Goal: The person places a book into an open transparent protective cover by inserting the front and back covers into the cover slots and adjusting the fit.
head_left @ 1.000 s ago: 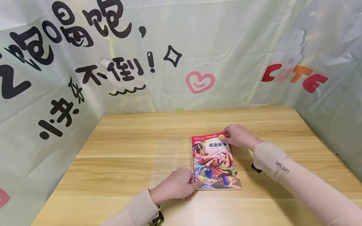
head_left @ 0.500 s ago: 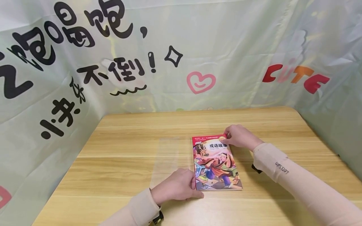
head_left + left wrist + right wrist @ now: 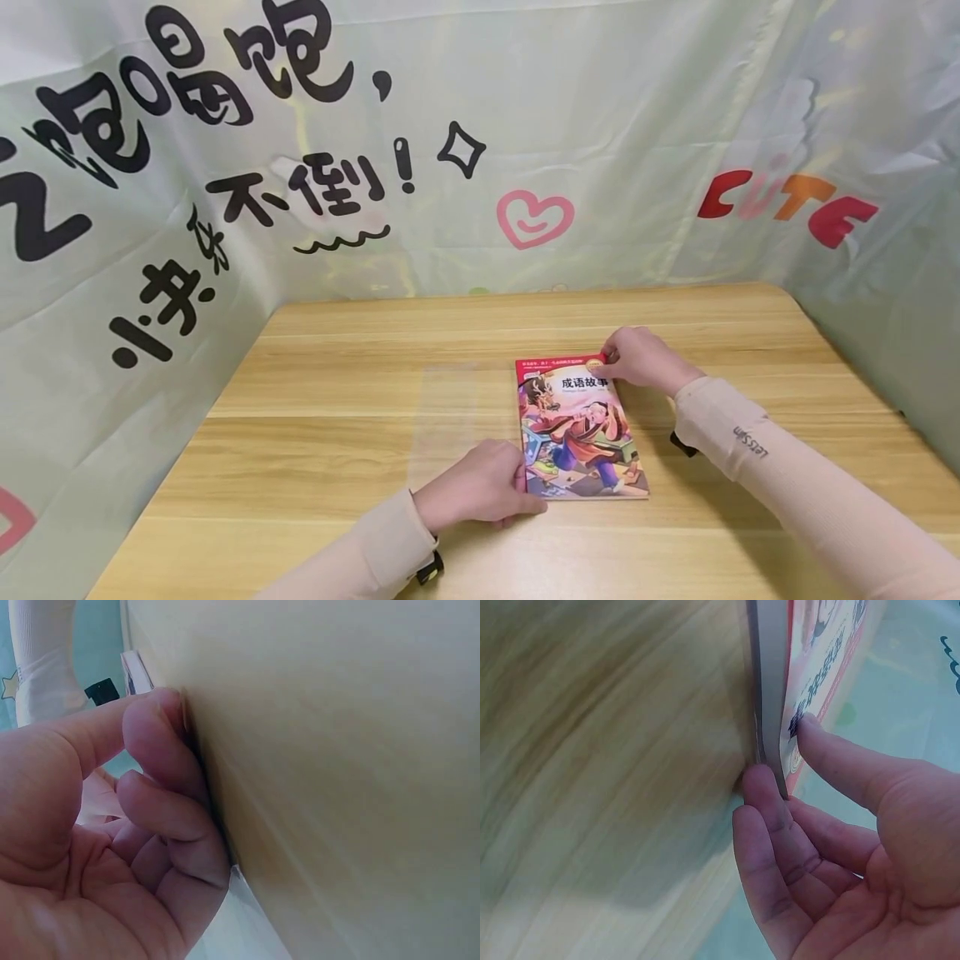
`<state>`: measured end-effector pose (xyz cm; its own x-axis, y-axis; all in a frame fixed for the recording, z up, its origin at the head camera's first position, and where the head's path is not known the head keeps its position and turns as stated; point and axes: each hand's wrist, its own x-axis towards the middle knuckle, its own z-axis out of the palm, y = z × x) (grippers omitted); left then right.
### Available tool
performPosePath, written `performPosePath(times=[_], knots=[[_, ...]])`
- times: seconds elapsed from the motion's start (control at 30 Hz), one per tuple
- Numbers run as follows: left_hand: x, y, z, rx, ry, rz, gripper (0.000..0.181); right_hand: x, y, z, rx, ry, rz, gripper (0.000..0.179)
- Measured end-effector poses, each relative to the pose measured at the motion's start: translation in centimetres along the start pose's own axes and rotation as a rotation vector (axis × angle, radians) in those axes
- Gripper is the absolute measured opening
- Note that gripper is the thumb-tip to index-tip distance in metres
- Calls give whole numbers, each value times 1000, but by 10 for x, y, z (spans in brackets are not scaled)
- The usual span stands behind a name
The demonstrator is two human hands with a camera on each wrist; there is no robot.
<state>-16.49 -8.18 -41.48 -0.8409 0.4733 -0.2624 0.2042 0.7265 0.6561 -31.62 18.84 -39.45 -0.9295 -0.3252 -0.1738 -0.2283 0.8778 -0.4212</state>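
A paperback book [image 3: 581, 442] with a red top band and a colourful illustrated cover lies face up on the wooden table. My right hand [image 3: 647, 360] pinches its top right corner; in the right wrist view the thumb [image 3: 836, 750] presses the cover and the fingers [image 3: 769, 814] curl at the page edge and under it. At the bottom left corner is my left hand [image 3: 483, 483], fingers curled low against the table, thumb along the bottom edge. The left wrist view shows these curled fingers [image 3: 172, 817], with the book's corner [image 3: 135, 671] partly hidden behind them.
A clear thin sheet [image 3: 446, 408] lies on the table [image 3: 322, 450] left of the book, partly behind the left hand. A printed pale cloth [image 3: 615, 150] stands round the table's back and sides.
The left thumb has come off the cover and down to the bottom edge. Since half a second ago, the book and both hands have shifted slightly right and away.
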Motion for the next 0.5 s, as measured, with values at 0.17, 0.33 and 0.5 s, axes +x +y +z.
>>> performPosePath(times=[0.17, 0.33, 0.5], knots=[[6, 4, 1, 11, -4, -12, 43, 1, 4, -5, -5, -6, 4, 32], [12, 8, 1, 18, -13, 3, 44, 1, 9, -9, -17, -5, 3, 36], [17, 10, 1, 8, -29, 19, 44, 0, 13, -12, -34, 0, -3, 48]])
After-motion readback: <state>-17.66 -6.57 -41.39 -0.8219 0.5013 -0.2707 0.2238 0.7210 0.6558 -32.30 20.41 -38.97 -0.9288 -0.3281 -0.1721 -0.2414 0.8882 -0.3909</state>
